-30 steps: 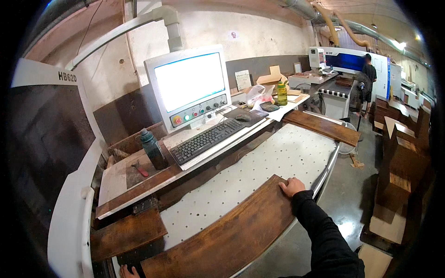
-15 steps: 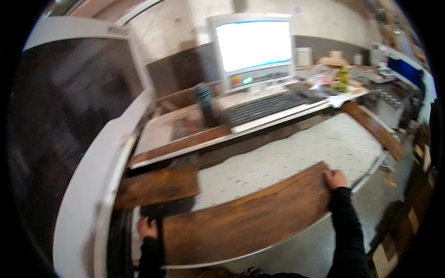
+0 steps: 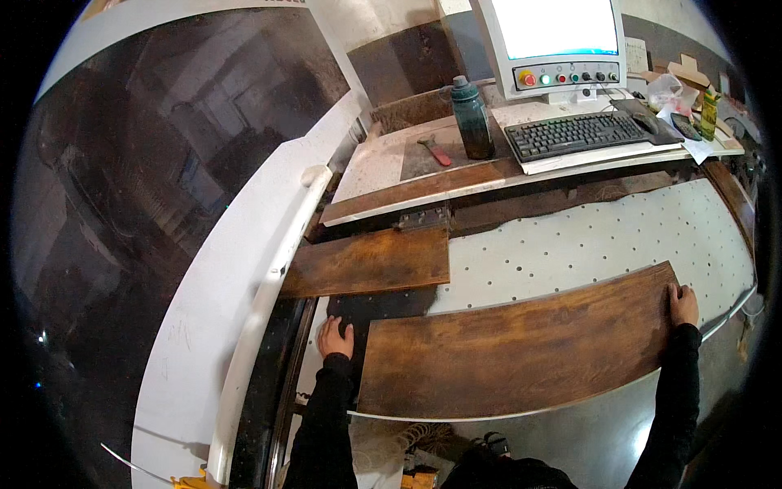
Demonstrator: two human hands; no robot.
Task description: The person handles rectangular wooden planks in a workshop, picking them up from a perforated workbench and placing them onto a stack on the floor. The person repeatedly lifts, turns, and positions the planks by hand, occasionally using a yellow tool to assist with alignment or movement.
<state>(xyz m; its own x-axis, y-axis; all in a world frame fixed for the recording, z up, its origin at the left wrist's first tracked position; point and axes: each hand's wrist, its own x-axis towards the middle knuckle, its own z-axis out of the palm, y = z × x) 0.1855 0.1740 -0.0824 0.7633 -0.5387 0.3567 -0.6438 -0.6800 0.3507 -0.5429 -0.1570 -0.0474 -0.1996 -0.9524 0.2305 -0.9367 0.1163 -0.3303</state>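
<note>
Step in hand, as I read it: seating the long brown board [image 3: 521, 346] on the perforated white table [image 3: 603, 236]. It lies flat along the near edge, long axis left to right.

Right hand [image 3: 683, 305] lies flat on the board's right end, fingers extended, pressing rather than gripping. Left hand [image 3: 335, 337] rests palm-down on the dark strip just beside the board's left end, fingers spread, holding nothing; can't tell if it touches the board edge.

Next move probably calls for an even push from both ends to square the board up, without skewing it.

Board: rust-brown, mottled matte face, thin, rectangular. A shorter board [image 3: 366, 262] of the same finish sits further off, to the left. Table has a regular hole grid. Beyond it: black keyboard [image 3: 577, 134], dark green bottle [image 3: 472, 119], monitor [image 3: 555, 33] with a row of buttons.
</note>
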